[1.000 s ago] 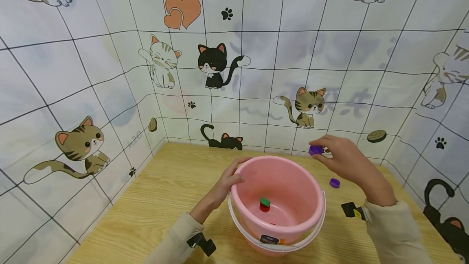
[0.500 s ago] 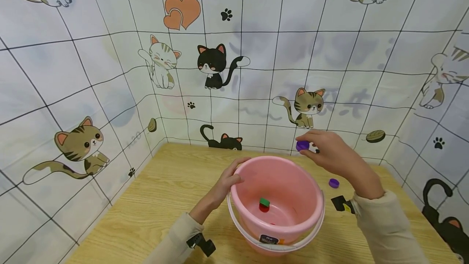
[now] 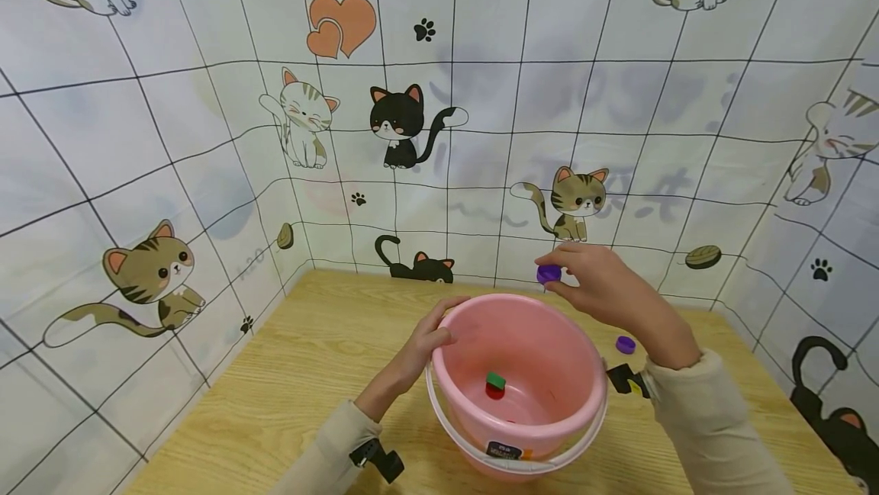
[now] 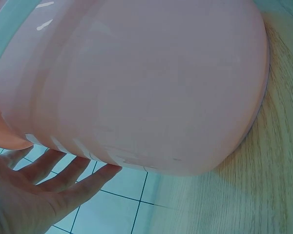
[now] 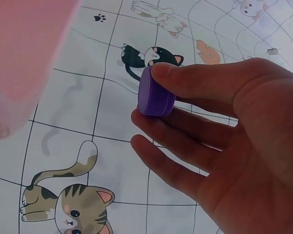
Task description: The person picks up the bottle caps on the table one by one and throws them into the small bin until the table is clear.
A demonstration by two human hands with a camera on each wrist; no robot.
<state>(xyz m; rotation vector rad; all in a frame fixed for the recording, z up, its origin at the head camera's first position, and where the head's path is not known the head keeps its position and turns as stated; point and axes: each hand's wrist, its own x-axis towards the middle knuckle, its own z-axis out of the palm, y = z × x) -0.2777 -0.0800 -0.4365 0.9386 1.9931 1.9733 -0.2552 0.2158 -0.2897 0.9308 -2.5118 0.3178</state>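
In the head view a pink bucket stands on the table with its white handle hanging down in front. My left hand holds its left rim, thumb over the edge; the left wrist view shows the fingers spread along the outer wall. Between thumb and fingers my right hand pinches a purple bottle cap with a ribbed side, raised beyond the bucket's far right rim. Inside the bucket lie a green cap and a red one, one against the other.
A second purple cap lies on the wooden table, to the right of the bucket. White cloth walls with printed cats and grid lines enclose the table at the back and both sides.
My right hand has moved left with the purple bottle cap, from right of the bucket to behind its far rim. The left hand and the bucket have stayed nearly still.
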